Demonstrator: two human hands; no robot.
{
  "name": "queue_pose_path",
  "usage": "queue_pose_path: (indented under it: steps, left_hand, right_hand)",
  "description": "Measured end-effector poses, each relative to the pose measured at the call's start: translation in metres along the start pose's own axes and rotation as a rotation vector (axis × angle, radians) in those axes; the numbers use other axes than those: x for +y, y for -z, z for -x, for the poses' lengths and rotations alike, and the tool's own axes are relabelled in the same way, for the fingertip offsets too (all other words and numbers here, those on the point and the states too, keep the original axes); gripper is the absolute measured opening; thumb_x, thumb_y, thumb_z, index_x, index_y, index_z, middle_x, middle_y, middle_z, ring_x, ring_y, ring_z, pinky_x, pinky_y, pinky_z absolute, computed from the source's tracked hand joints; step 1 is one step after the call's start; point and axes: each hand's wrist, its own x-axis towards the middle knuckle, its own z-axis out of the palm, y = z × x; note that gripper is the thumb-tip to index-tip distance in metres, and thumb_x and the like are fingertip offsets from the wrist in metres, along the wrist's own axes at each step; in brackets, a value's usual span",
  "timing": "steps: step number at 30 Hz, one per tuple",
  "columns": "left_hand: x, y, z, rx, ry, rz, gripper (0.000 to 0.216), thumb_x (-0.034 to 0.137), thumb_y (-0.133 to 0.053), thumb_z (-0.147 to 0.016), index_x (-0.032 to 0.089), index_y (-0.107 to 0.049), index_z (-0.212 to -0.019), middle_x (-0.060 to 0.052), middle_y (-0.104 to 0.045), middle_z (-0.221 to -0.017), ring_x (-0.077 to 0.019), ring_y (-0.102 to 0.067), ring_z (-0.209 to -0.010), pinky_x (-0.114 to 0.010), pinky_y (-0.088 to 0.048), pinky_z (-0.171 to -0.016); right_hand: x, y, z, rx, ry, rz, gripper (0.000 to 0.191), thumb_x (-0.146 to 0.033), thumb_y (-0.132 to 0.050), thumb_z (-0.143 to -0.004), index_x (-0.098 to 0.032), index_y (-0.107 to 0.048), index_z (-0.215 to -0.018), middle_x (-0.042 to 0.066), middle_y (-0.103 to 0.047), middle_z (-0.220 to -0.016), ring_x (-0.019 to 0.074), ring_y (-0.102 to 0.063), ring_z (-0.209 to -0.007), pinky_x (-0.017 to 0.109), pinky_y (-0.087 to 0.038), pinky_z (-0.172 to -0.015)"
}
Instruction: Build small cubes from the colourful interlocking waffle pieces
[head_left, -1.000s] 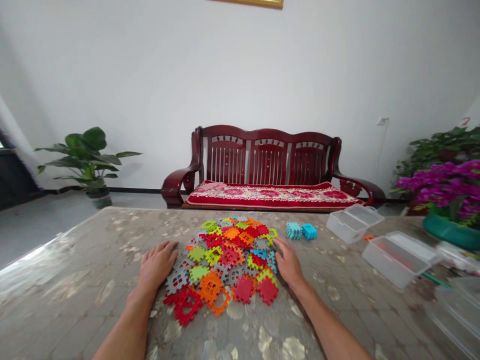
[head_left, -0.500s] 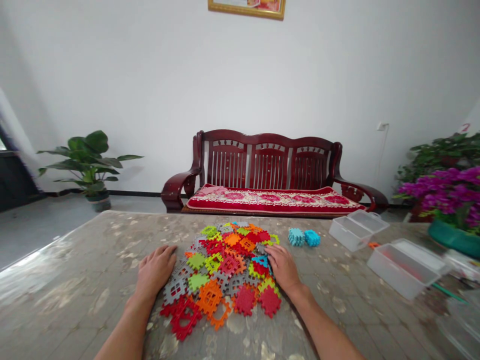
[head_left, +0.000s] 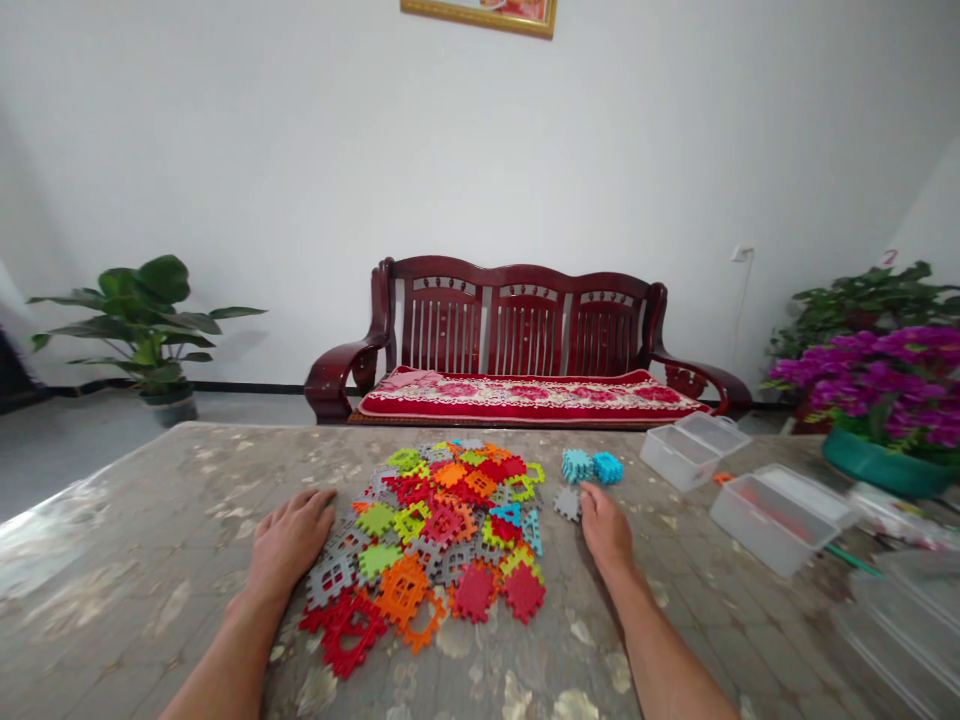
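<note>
A heap of flat, notched plastic tiles (head_left: 442,530) in red, orange, green and grey lies on the marbled table (head_left: 150,560). My left hand (head_left: 289,545) rests palm down at the heap's left edge, fingers stretched out and touching grey tiles. My right hand (head_left: 606,530) lies flat to the right of the heap, holding nothing. Its fingertips touch a single grey tile (head_left: 568,503) that sits apart from the heap. Two blue tile clusters (head_left: 592,466) sit just beyond that hand.
Open clear plastic boxes (head_left: 776,510) with lids stand at the right, another one (head_left: 694,447) behind them. A teal pot of purple flowers (head_left: 885,465) sits at the far right edge. Beyond the table are a red wooden bench (head_left: 517,340) and a leafy plant (head_left: 142,320).
My right hand has left the heap's right edge and shifted right, and one grey tile now lies apart by its fingertips. The left hand has stayed in place. The camera turned slightly.
</note>
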Motion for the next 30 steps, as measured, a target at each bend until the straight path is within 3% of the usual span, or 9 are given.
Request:
queue_pose_path:
  steps: [3,7,10,13,16,24,30]
  left_hand:
    - [-0.001,0.000,-0.001,-0.003,-0.005,0.008,0.053,0.037,-0.027,-0.095,0.023,-0.063,-0.132,-0.011,-0.060,-0.139,-0.0288,-0.056,-0.129,-0.047,-0.040,-0.109]
    - [-0.002,-0.002,-0.004,-0.015,0.010,0.009,0.053,0.038,-0.027,-0.095,0.024,-0.062,-0.133,-0.010,-0.061,-0.139,-0.0285,-0.056,-0.128,-0.046,-0.041,-0.108]
    - [-0.002,-0.003,-0.004,-0.012,0.019,0.012,0.052,0.038,-0.027,-0.096,0.024,-0.062,-0.133,-0.009,-0.060,-0.139,-0.0290,-0.056,-0.128,-0.046,-0.041,-0.109]
    - [-0.001,-0.002,-0.004,-0.008,0.026,0.021,0.051,0.037,-0.030,-0.096,0.024,-0.063,-0.133,-0.010,-0.061,-0.139,-0.0301,-0.056,-0.127,-0.048,-0.041,-0.108]
    - [-0.001,-0.002,-0.004,-0.013,0.026,0.024,0.051,0.036,-0.030,-0.096,0.024,-0.063,-0.133,-0.011,-0.060,-0.140,-0.0303,-0.057,-0.126,-0.049,-0.041,-0.109]
    - [-0.006,-0.008,-0.006,0.000,-0.008,0.015,0.051,0.035,-0.029,-0.097,0.023,-0.062,-0.133,-0.010,-0.060,-0.140,-0.0283,-0.054,-0.130,-0.047,-0.040,-0.110]
    - [-0.012,-0.013,-0.010,-0.004,-0.010,0.029,0.050,0.036,-0.031,-0.097,0.024,-0.062,-0.134,-0.011,-0.059,-0.142,-0.0297,-0.053,-0.131,-0.049,-0.038,-0.110]
  right_hand:
    - [0.010,0.004,-0.005,0.061,-0.036,0.036,0.047,-0.031,-0.038,-0.083,-0.019,-0.072,-0.112,0.011,-0.074,-0.110,0.0254,-0.068,-0.098,0.040,-0.051,-0.089]
    - [0.013,0.003,-0.005,-0.020,-0.064,0.043,0.044,-0.033,-0.050,-0.076,-0.021,-0.072,-0.112,0.008,-0.076,-0.096,0.0244,-0.068,-0.083,0.037,-0.053,-0.077]
    - [0.007,0.004,-0.002,-0.080,0.054,0.068,0.044,-0.035,-0.060,-0.074,-0.023,-0.071,-0.115,0.007,-0.075,-0.106,0.0258,-0.068,-0.093,0.039,-0.051,-0.085]
    - [-0.004,0.010,0.001,-0.196,0.052,0.132,0.049,-0.030,-0.065,-0.072,-0.025,-0.068,-0.120,0.004,-0.074,-0.114,0.0272,-0.064,-0.107,0.041,-0.047,-0.095]
    - [-0.012,0.015,0.001,-0.255,0.018,0.187,0.051,-0.027,-0.065,-0.073,-0.026,-0.066,-0.124,0.003,-0.072,-0.121,0.0281,-0.061,-0.115,0.041,-0.044,-0.100]
    - [-0.013,0.010,0.001,-0.233,0.009,0.173,0.051,-0.028,-0.065,-0.077,-0.022,-0.063,-0.127,0.005,-0.072,-0.122,0.0253,-0.062,-0.114,0.036,-0.045,-0.101]
    - [-0.003,0.019,0.009,-0.268,0.092,0.192,0.055,-0.016,-0.056,-0.075,-0.020,-0.064,-0.129,0.007,-0.071,-0.122,0.0225,-0.063,-0.114,0.033,-0.046,-0.102]
